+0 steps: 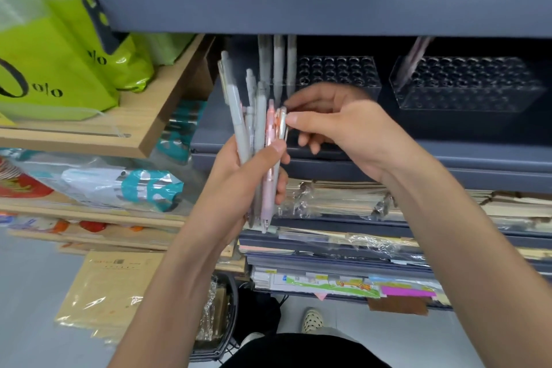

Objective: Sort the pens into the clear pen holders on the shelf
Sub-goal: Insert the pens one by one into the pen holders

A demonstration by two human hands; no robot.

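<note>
Before the shelf [388, 155], grips a bundle of pens [257, 134] in the left hand [236, 185], fanned to show colours. Pinches 1 pen [281, 131] by its top with the right hand [343, 125], probably to draw it out. Beyond, stores grey pens [277, 63] in the left holder [337, 72], pink pens [413, 63] in the right holder [466, 84].

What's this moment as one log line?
left hand: grips pen bundle | right hand: pinches one pen | left holder: grey pens | right holder: pinkish pen
</note>
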